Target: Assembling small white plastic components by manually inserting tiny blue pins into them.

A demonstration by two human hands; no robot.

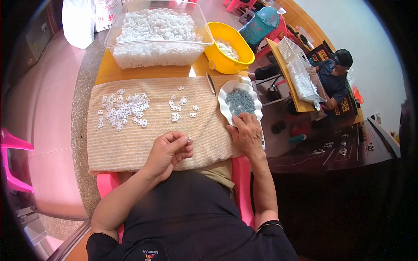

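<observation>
My left hand (170,150) rests on the beige cloth (130,139) near its front edge, fingers curled on a small white plastic piece (189,139). My right hand (247,132) lies at the near rim of a white scalloped dish (225,102), fingertips reaching into the pile of small grey metal parts (240,101); whether it pinches one is hidden. Several loose white plastic pieces (124,111) lie scattered on the cloth's far left, and a smaller group of white pieces (180,106) sits in the middle.
A clear bin (157,48) full of white pieces and a yellow basin (226,43) stand at the table's far side. Metal tweezers (210,82) lie beside the dish. Another person (335,76) sits at a table to the right. A pink chair (11,152) stands at left.
</observation>
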